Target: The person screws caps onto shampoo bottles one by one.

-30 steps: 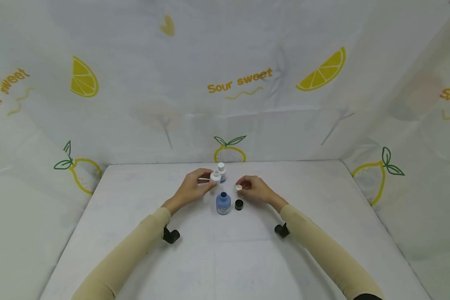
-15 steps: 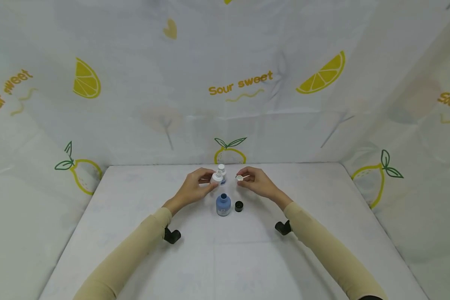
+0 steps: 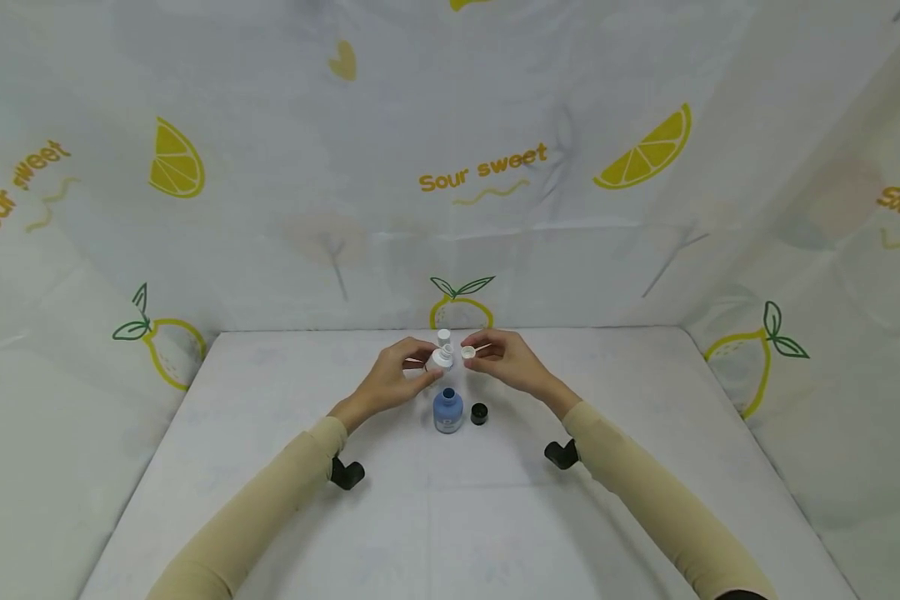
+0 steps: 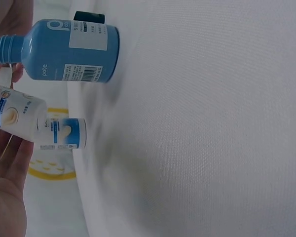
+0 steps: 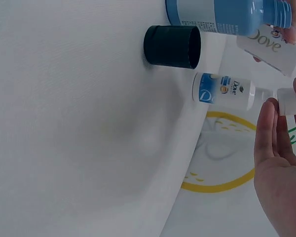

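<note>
My left hand [image 3: 390,379] grips a small white Dove bottle [image 3: 439,360], raised off the table and tilted to the right, its neck uncovered. Close to that neck, but apart from it, my right hand [image 3: 516,367] pinches a white cap [image 3: 468,353] between thumb and fingers, its hollow side showing. In front of both hands a blue bottle [image 3: 447,412] stands upright with its threaded mouth bare. To its right a dark cap [image 3: 479,414] rests on the table. A second Dove bottle [image 5: 224,91], white and blue, stands behind, partly hidden in the head view.
The white-covered table [image 3: 435,517] meets a white curtain [image 3: 390,250] printed with lemons at its back edge. Black wrist cameras [image 3: 347,473] hang beneath both forearms, just above the cloth.
The held Dove bottle has tipped to the right and shifted slightly that way. My right hand has lifted the white cap and brought it left toward the bottle's neck.
</note>
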`<state>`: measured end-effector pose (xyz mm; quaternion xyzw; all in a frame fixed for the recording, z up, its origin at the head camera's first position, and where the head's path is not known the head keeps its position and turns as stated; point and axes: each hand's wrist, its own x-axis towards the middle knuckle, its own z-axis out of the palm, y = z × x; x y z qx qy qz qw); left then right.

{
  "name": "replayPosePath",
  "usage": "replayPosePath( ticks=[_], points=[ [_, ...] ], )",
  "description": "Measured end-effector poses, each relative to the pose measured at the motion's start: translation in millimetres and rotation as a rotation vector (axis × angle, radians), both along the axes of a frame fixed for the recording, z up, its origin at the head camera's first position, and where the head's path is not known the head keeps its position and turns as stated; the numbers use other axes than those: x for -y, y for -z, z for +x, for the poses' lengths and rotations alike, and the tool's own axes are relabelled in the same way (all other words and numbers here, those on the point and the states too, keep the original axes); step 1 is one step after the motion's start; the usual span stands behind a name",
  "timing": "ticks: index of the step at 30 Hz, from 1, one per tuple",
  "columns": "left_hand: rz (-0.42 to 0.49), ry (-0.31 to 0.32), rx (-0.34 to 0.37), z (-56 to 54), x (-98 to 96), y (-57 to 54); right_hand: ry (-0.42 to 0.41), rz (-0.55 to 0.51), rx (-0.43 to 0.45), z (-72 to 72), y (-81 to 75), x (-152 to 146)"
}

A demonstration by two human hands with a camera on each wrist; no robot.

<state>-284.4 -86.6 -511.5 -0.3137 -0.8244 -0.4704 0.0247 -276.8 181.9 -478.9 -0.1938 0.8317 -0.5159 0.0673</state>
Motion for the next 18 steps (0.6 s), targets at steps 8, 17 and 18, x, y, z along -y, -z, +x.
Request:
replayPosePath(
  ticks=[8,17,18],
  points=[
    [-0.005,0.018,-0.021,2.8,-2.1,-2.1,-0.036,0.005,-0.038,2.7,-6.6,5.0],
    [-0.022,0.022,-0.04,-0.1,-2.1,0.2,-0.05,0.015,-0.068,-1.1,-4.0,6.3],
    [-0.022,0.022,-0.042,-0.2,-2.0,0.3,-0.047,0.016,-0.067,-1.4,-3.8,6.4]
  ],
)
